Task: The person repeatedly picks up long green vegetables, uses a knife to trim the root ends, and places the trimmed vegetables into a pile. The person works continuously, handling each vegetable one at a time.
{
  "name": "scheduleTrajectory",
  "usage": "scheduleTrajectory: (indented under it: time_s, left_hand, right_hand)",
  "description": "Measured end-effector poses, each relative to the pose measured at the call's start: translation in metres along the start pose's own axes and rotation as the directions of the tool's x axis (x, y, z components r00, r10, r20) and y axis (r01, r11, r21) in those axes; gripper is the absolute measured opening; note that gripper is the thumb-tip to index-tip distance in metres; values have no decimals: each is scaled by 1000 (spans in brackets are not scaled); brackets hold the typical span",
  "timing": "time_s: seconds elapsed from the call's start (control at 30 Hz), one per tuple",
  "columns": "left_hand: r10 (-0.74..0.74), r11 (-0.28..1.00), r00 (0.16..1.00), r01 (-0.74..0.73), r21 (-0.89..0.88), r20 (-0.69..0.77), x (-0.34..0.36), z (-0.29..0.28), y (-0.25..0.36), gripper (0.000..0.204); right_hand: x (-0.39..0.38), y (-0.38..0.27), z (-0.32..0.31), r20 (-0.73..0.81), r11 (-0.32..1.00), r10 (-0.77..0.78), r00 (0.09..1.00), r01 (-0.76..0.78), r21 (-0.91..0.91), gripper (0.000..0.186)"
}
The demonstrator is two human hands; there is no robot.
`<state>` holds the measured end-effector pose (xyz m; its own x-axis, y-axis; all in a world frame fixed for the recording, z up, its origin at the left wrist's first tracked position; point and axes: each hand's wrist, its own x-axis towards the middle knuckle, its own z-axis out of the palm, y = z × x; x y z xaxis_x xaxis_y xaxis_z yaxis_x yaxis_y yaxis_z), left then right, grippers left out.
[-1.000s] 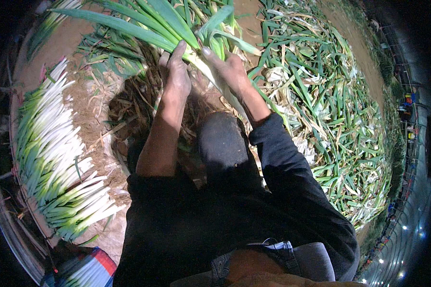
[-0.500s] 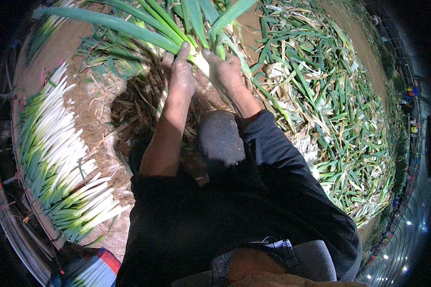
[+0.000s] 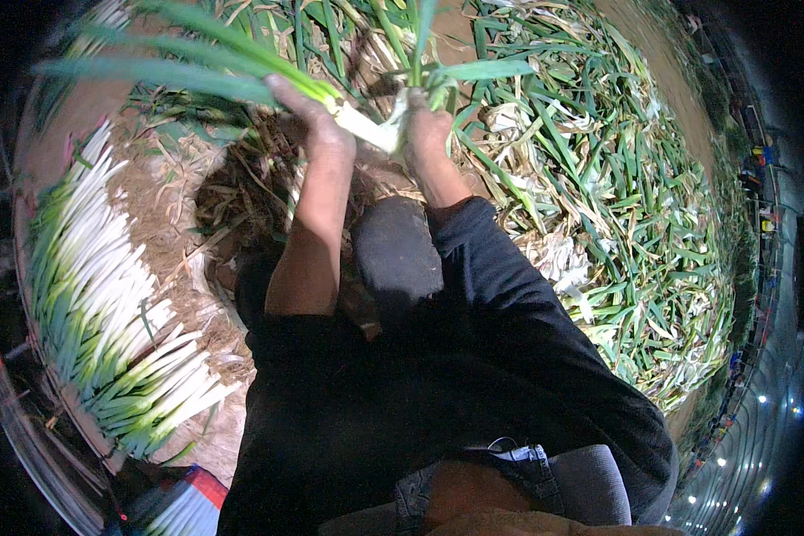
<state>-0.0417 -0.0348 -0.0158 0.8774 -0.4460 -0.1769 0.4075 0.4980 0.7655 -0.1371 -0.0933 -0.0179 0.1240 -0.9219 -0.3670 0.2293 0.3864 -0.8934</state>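
Observation:
My left hand [image 3: 323, 125] is closed round a large green onion [image 3: 364, 128], just where its green leaves begin. Its white shaft slants down toward my right hand, and the long leaves fan out to the upper left, blurred. My right hand [image 3: 429, 129] grips outer leaves [image 3: 417, 58] that spread apart from the rest of the plant, upward and to the right. A pale strip of peel still joins them to the lower end of the white shaft. Both hands are above the ground, beyond my dark knee [image 3: 397, 250].
A long row of trimmed green onions [image 3: 121, 286] lies on the left, white ends toward me. To the right spreads a broad heap of discarded leaves [image 3: 634, 223]. Untrimmed stalks [image 3: 330, 31] lie ahead. A red-and-blue striped bag [image 3: 192, 500] is at the lower left.
My hands have drawn apart. The left has swung the green onion and its leaves leftward, while the right has pulled the outer leaves away to the right, baring more white shaft.

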Motion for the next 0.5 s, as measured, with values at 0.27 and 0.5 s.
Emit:
scheduleTrajectory:
  time_s: [0.27, 0.5]
  left_hand:
    - [-26, 721, 910, 304, -623, 413, 80, -92, -26, 65]
    - [-165, 691, 863, 446, -568, 477, 173, -179, 74, 71]
  right_hand:
    - [193, -45, -343, -75, 835, -249, 966, 174, -522, 51]
    - [-6, -211, -746, -35, -700, -464, 885, -390, -598, 48]
